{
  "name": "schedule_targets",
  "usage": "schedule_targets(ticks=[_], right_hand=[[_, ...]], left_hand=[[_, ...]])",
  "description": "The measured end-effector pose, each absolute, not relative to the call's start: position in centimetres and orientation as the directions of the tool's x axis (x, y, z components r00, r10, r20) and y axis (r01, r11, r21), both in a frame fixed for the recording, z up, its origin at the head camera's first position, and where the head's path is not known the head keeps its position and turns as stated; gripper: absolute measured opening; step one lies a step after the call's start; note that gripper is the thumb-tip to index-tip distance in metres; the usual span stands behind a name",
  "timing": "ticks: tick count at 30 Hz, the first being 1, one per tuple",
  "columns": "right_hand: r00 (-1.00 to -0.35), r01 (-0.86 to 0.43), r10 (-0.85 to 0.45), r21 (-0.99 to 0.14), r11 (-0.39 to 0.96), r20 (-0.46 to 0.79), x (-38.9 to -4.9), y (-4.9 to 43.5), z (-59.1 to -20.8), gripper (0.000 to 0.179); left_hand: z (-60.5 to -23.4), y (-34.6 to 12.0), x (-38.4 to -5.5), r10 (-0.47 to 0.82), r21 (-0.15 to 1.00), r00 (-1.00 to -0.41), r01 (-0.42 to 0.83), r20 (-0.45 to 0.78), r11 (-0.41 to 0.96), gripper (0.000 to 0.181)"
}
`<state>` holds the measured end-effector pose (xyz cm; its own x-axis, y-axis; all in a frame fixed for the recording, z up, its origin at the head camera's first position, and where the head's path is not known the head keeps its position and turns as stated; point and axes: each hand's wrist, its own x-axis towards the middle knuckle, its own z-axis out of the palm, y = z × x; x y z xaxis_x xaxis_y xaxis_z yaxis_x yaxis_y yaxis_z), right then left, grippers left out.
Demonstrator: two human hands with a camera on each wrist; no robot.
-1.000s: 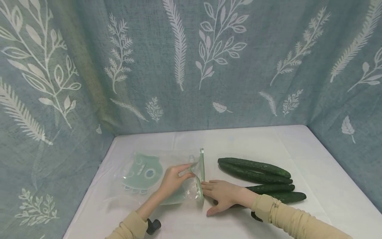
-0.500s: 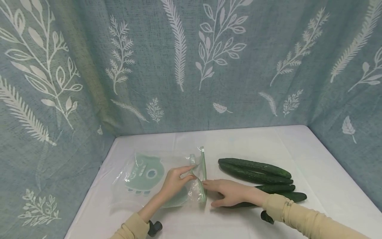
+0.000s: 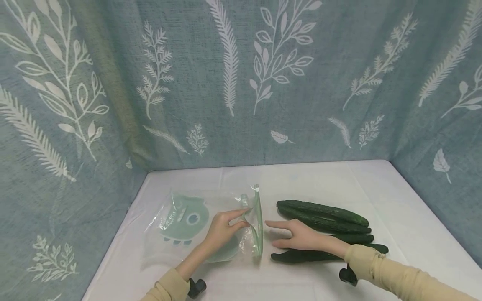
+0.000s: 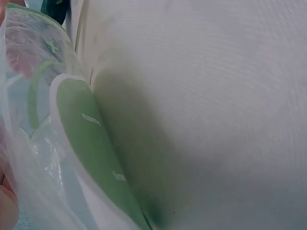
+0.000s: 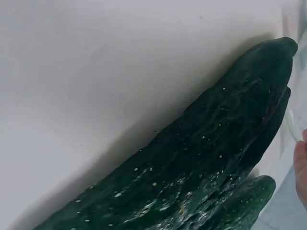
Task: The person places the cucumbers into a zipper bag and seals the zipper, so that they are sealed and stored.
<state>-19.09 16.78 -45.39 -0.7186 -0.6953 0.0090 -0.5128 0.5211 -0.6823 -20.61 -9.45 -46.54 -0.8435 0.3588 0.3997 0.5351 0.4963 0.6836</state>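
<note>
A clear zip bag (image 3: 233, 200) with a green one-eyed monster print lies flat on the left, its green-edged mouth facing right and gaping. My left hand (image 3: 221, 228) rests over it and pinches the upper edge of the mouth between thumb and index finger. The left wrist view shows the clear plastic close up with a green printed label (image 4: 84, 129). My right hand (image 3: 299, 236) hovers over the cucumbers, index finger and thumb apart and pointing at the bag, nothing held. Under it lies a long dark-green cucumber (image 3: 301, 256); several cucumbers (image 5: 192, 153) fill the right wrist view.
Two more cucumbers (image 3: 320, 215) lie side by side behind the right hand. All rests on a white-covered table (image 3: 301, 179). Blue-grey curtains (image 3: 188, 83) with white leaf patterns enclose the back and both sides.
My right hand has let go of the bag's mouth edge and drawn back to the right over the cucumbers. The left hand keeps its pinch, and the mouth gapes a little wider.
</note>
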Motion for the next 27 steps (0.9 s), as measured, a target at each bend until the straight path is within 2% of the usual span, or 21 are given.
schedule_targets(ticks=[9,16,27], right_hand=[[-0.796,-0.394,-0.605,-0.770,0.502,0.013,-19.3,18.4,-44.8,0.058],[-0.826,-0.331,-0.563,-0.831,0.447,0.027,-19.8,20.3,-43.9,0.057],[-0.912,-0.221,-0.411,-0.843,0.491,0.000,-20.6,24.0,-43.4,0.056]], left_hand=[[-46.4,-9.5,-20.4,0.353,0.700,-0.858,0.510,0.373,0.500,0.041],[-46.2,-9.6,-20.3,0.348,0.703,-0.860,0.507,0.373,0.500,0.041],[-46.2,-9.6,-20.4,0.356,0.702,-0.856,0.513,0.375,0.494,0.041]])
